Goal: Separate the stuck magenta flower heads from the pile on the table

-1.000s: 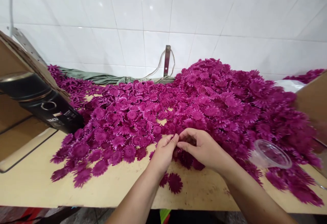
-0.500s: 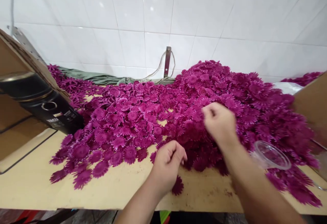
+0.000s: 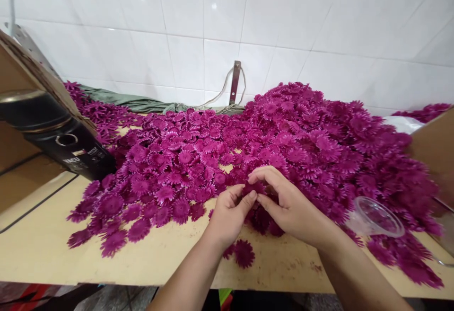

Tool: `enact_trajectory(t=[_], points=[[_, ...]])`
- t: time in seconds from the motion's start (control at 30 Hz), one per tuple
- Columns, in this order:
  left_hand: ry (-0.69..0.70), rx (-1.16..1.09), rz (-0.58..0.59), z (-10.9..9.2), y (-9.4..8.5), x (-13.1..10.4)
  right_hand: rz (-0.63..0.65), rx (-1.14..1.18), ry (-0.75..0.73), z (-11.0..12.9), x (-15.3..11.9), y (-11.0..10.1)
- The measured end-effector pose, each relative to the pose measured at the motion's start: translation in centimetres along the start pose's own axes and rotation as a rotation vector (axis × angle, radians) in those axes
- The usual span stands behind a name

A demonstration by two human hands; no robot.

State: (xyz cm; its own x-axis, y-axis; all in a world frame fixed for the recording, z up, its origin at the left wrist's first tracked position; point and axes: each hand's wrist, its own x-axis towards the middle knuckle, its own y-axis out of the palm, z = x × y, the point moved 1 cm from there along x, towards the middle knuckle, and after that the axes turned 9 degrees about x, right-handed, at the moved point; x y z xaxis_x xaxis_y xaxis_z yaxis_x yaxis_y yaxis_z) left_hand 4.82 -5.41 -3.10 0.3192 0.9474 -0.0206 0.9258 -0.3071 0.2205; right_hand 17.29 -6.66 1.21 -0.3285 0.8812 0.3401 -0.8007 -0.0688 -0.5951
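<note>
My left hand (image 3: pixel 232 209) and my right hand (image 3: pixel 278 197) meet over the near edge of the heap, thumbs almost touching. Between their fingers is a magenta artificial flower head (image 3: pixel 254 188), pinched by both hands and partly covered by them. Around and behind lies a wide heap of the same magenta flower heads (image 3: pixel 312 145), highest at the right. Just below my hands, a loose flower head (image 3: pixel 244 253) rests on the tan tabletop (image 3: pixel 170 259).
A black vacuum bottle (image 3: pixel 67 136) leans by a cardboard box (image 3: pixel 24 145) at left. At right stand a clear plastic cup (image 3: pixel 378 216) and another cardboard panel (image 3: pixel 434 155). Green cloth (image 3: pixel 131 100) lies along the tiled wall (image 3: pixel 184 60), below a metal bracket (image 3: pixel 235 84).
My right hand has come down and left from over the heap to join my left hand. Both now hold one flower head between them.
</note>
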Motion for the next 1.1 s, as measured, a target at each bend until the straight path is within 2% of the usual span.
enact_trajectory(t=[0.17, 0.33, 0.43, 0.5, 0.6, 0.73, 0.83, 0.9, 0.97, 1.03, 1.1], points=[[0.002, 0.103, 0.024, -0.1, 0.0, 0.0, 0.063, 0.074, 0.061, 0.0, -0.4, -0.8], [-0.041, 0.052, -0.089, 0.7, 0.0, 0.6, 0.083, 0.243, 0.241, 0.7, 0.0, -1.3], [-0.063, 0.065, -0.04, 0.8, -0.1, 0.6, 0.077, 0.275, 0.346, 0.7, 0.5, -0.9], [-0.064, 0.095, -0.037, 0.7, -0.2, 0.4, 0.075, 0.282, 0.355, 0.3, 0.6, -0.2], [-0.037, 0.154, -0.071, 0.3, -0.4, 0.1, -0.02, 0.183, 0.334, -0.6, 0.4, 1.1], [0.032, 0.224, 0.029, 0.5, -0.3, -0.4, -0.193, -0.115, 0.238, -0.7, 0.4, 1.6], [0.071, 0.247, 0.097, 0.8, -0.2, -1.1, -0.454, -0.373, 0.163, -1.0, 1.4, -0.3], [0.082, 0.251, 0.155, 1.0, -0.3, -1.6, -0.641, -0.457, 0.182, -2.0, 2.3, -2.9], [0.069, 0.221, 0.169, 1.1, -0.4, -1.6, -0.762, -0.51, 0.226, -3.2, 3.1, -5.4], [0.022, 0.17, 0.127, 1.1, -0.5, -1.3, -0.741, -0.538, 0.234, -3.8, 3.3, -6.8], [-0.021, 0.13, 0.085, 1.1, -0.6, -0.8, -0.609, -0.501, 0.184, -3.2, 2.9, -6.4]])
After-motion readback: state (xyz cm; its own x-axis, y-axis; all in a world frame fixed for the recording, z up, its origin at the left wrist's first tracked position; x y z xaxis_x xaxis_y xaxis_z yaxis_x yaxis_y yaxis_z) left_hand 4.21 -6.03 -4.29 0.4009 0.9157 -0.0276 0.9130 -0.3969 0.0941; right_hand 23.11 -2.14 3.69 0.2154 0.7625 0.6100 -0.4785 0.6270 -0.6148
